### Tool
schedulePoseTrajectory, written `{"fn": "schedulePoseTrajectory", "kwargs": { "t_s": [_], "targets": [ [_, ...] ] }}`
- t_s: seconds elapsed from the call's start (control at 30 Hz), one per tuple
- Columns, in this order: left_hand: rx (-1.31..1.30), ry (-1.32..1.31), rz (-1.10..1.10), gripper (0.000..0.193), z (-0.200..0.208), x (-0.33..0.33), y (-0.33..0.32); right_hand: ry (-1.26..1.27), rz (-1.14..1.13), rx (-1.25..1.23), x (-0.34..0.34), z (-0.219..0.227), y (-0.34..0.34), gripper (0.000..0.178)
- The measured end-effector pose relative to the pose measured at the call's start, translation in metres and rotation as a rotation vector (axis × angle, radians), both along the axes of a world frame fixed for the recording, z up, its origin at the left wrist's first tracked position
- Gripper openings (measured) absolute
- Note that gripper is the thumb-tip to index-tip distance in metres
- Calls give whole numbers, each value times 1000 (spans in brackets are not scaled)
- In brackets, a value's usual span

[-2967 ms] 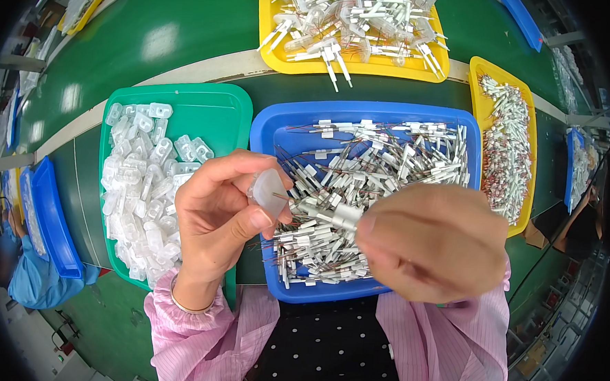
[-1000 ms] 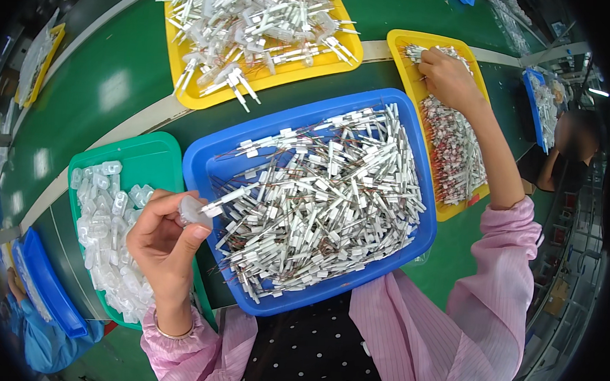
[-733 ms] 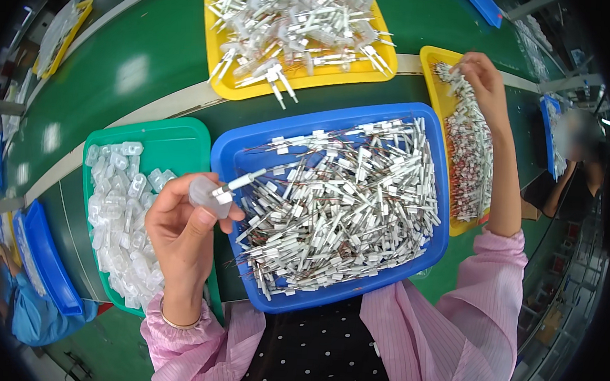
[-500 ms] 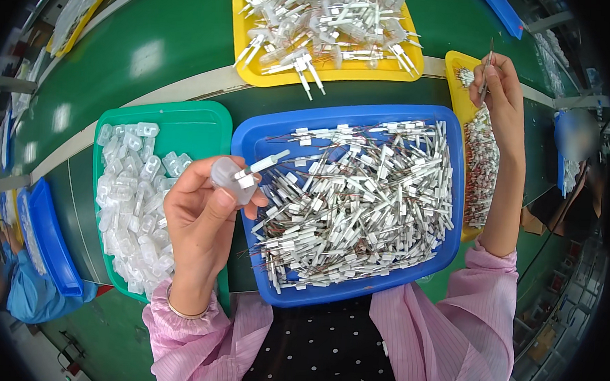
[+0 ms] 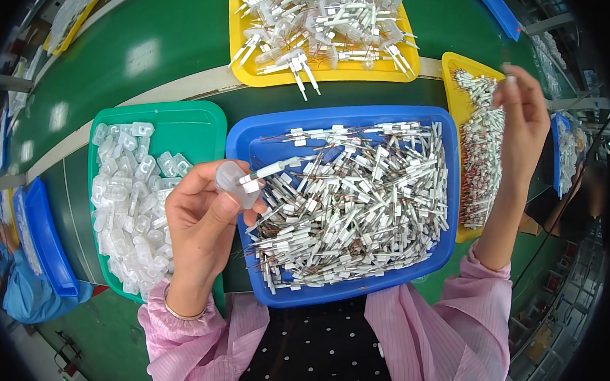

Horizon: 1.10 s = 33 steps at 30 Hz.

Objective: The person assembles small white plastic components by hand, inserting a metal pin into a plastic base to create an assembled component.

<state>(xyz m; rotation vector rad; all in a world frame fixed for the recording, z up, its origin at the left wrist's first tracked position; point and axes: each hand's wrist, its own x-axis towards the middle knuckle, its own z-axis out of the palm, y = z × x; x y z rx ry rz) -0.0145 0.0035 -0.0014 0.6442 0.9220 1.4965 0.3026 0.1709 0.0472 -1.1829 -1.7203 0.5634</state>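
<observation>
My left hand (image 5: 203,216) pinches a translucent plastic housing (image 5: 236,182) between thumb and fingers, over the left edge of the blue tray (image 5: 234,142). From the housing sticks a white tube piece (image 5: 276,167) with a thin wire lead, pointing right. My right hand (image 5: 526,112) is raised above the yellow tray (image 5: 456,67) at the right, fingers closed. The tweezers seen in it half a second ago now show only as a faint blur at the fingertips. White tube pieces with thin leads (image 5: 359,207) fill the blue tray.
A green tray (image 5: 205,123) of translucent housings (image 5: 132,202) stands at the left. Behind the blue tray, another yellow tray (image 5: 242,73) holds housings with tubes attached. Further left is a blue bin (image 5: 52,246) beside a person in a blue sleeve (image 5: 34,293).
My right hand has moved to the right and a little nearer, its fingers turned, and the tweezers have blurred. My left hand still grips the housing, turned slightly.
</observation>
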Motion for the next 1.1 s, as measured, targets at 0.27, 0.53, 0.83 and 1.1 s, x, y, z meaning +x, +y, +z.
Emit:
{"fn": "schedulePoseTrajectory", "kwargs": {
  "t_s": [0.27, 0.53, 0.83, 1.1],
  "targets": [
    [84, -111, -34, 36, 0, 4, 0, 119, 763, -132, -101, 13, -80, 17],
    [70, -179, -39, 34, 1, 3, -4, 287, 692, -326, -125, 7, -86, 12],
    [102, -179, -60, 33, 0, 1, -4, 110, 678, -110, -128, 4, -82, 15],
    [99, -82, -26, 33, 0, 1, -4, -94, 640, 268, -131, 6, -96, 21]
  ]
}}
